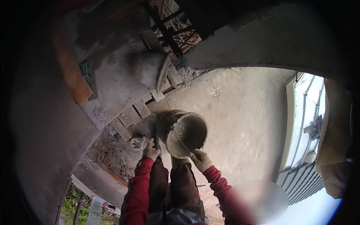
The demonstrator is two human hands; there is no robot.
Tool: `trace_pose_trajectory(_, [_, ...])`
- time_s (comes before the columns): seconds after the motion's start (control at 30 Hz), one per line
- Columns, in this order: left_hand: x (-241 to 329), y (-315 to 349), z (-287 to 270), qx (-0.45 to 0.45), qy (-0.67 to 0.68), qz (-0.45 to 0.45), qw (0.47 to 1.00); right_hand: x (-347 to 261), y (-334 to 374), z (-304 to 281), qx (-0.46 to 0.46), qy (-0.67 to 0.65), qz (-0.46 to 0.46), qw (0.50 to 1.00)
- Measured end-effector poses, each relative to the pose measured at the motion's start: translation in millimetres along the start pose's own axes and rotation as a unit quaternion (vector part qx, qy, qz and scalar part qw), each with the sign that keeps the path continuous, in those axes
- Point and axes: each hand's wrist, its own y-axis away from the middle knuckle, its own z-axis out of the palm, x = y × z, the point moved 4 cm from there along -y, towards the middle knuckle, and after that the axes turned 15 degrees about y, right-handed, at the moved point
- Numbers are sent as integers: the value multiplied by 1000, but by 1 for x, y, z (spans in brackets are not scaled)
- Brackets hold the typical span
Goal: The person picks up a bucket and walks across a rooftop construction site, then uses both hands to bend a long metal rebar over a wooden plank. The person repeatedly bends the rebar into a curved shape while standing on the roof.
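Red sleeves, two of them, come in from the lower edge over dark trousers. One cement-caked bucket (182,132), tipped on its side with the mouth facing the camera, sits just ahead of the knees on the grey floor (240,108). Right hand (201,160), in a dirty work glove, is clamped on the bucket's lower rim, near the wire handle. Left hand (150,150), also gloved, rests fingers-spread just left of the bucket base; can't tell if it grips anything or touches the bucket. Hands are apart, bucket between them. Bucket interior is coated grey, contents hard to make out. Roughly four or five loose bricks (137,112) run in a row up-left of the bucket beside a rough plastered wall (112,63). One orange-brown plank (71,71) leans at far left. Lower right is blurred out; right edge is cut off by a tan cloth shape.
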Motion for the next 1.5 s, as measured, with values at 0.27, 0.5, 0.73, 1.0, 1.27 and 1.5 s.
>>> trace_pose_trajectory(0.27, [-50,-17,63,48,20,-1,999,2,-7,25,57,-91,46,993])
trace_pose_trajectory(0.5, [12,24,38,106,43,51,992,0,25,-4,62,-94,-11,994])
trace_pose_trajectory(0.73, [52,29,26,87,40,110,989,29,29,2,71,17,-84,994])
trace_pose_trajectory(1.0, [40,-12,41,75,-134,89,984,65,-39,88,-12,256,-10,966])
trace_pose_trajectory(1.27, [-6,-35,26,138,-24,60,988,55,-58,110,-91,208,38,973])
trace_pose_trajectory(1.5, [100,-113,-8,194,54,207,957,41,-50,136,-168,299,62,937])
